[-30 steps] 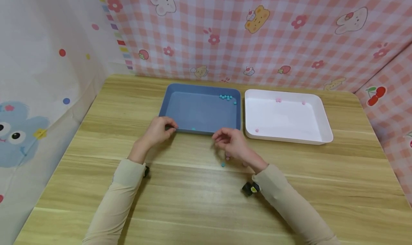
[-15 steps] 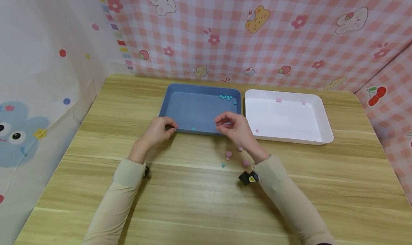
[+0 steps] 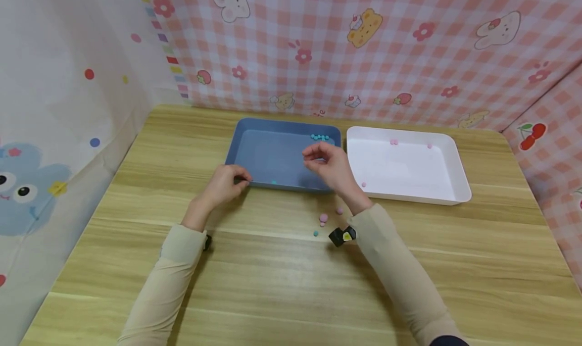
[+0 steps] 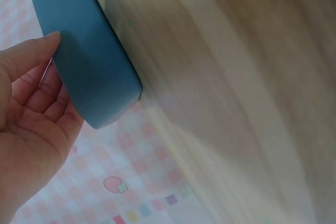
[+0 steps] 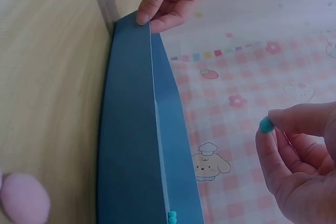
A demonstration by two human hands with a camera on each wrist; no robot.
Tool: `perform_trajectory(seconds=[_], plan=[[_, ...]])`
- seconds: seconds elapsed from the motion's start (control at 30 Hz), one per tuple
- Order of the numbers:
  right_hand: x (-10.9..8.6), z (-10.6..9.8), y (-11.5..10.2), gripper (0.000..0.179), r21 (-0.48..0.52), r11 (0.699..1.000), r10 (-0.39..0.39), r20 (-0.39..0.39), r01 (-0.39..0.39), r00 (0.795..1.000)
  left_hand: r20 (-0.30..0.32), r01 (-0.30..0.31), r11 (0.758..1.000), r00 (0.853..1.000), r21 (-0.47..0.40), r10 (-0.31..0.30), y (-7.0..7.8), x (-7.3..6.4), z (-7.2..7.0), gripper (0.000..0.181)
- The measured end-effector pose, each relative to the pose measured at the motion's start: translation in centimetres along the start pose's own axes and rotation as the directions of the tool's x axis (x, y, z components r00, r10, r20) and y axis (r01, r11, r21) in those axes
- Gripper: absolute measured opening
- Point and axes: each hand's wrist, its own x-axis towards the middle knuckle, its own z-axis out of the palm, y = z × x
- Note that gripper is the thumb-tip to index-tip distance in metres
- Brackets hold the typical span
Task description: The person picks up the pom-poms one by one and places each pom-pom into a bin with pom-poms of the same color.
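My left hand (image 3: 220,184) grips the near left part of the rim of a blue tray (image 3: 268,154); in the left wrist view its thumb (image 4: 51,40) lies on the outer wall, with the fingers behind the rim. Over the tray's right half hovers my right hand (image 3: 334,166). Between its thumb and forefinger it pinches a small teal ball (image 5: 266,125), plain in the right wrist view. Several teal balls (image 3: 320,137) lie at the tray's far right corner, partly hidden by the right hand. Another teal ball (image 3: 274,183) lies by the near wall.
Right of the blue tray stands a white tray (image 3: 404,166) with several pink balls (image 3: 393,142) inside. On the wooden table (image 3: 273,280) in front lie a larger pink ball (image 3: 323,217), smaller pink ones and a loose teal ball (image 3: 316,233). A checked cloth (image 3: 291,78) hangs behind.
My right hand has moved from the blue tray's near edge forward and up over its inside. More pink balls on the table came into view. My left hand has stayed on the rim.
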Motion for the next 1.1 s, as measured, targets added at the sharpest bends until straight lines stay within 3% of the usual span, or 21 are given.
perform_trajectory(seconds=[0.67,1.1], plan=[[2.6,1.0,0.4,0.014,0.054,0.994,0.100,-0.088,-0.096,0.991,0.005,0.016,1.000,1.000,-0.003,-0.016,-0.2,-0.2,0.0,0.008],[4.4,1.7,0.9,0.015,0.064,0.985,0.168,-0.153,-0.160,0.974,0.005,0.015,1.000,1.000,-0.006,-0.014,-0.3,0.1,0.1,0.009]])
